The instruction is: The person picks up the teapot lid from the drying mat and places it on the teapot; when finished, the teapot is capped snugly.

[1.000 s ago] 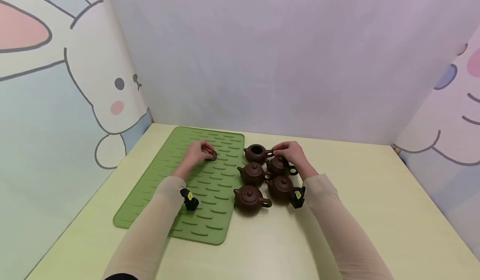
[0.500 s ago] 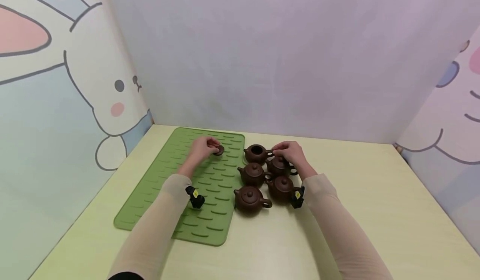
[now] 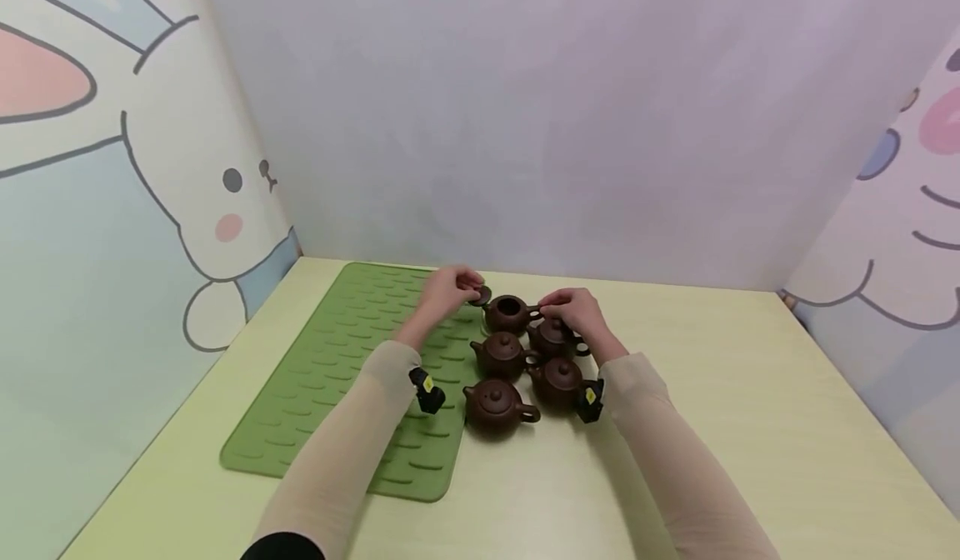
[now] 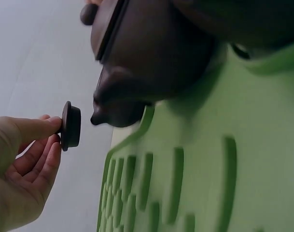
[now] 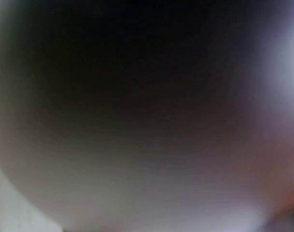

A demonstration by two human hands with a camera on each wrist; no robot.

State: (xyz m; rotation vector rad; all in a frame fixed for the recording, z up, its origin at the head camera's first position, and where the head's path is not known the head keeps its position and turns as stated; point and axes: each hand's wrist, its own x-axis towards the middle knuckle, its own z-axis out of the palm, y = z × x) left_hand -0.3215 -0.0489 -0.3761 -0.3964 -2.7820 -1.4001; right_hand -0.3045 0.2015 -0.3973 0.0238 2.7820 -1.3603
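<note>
My left hand (image 3: 447, 292) pinches a small dark brown teapot lid (image 3: 482, 296) between thumb and fingers. In the left wrist view the lid (image 4: 72, 126) is held on edge by its knob, its flange facing the teapots. Just right of it in the head view stands an uncovered brown teapot (image 3: 504, 323), its round mouth showing dark. My right hand (image 3: 579, 314) holds that teapot's handle with thumb and fingertips, reaching over a lidded teapot (image 3: 553, 342). A blurred dark surface fills most of the right wrist view.
Three more lidded teapots stand nearer me: one in the middle (image 3: 501, 360), one at front left (image 3: 493, 414) and one at right (image 3: 559, 389). A green ridged mat (image 3: 300, 410) lies left of them on the pale table (image 3: 720, 410). A wall (image 3: 525, 127) rises behind.
My left hand has carried the lid rightward from above the green mat to beside the uncovered teapot's spout. My right hand stays at the handle. The head view has shifted slightly.
</note>
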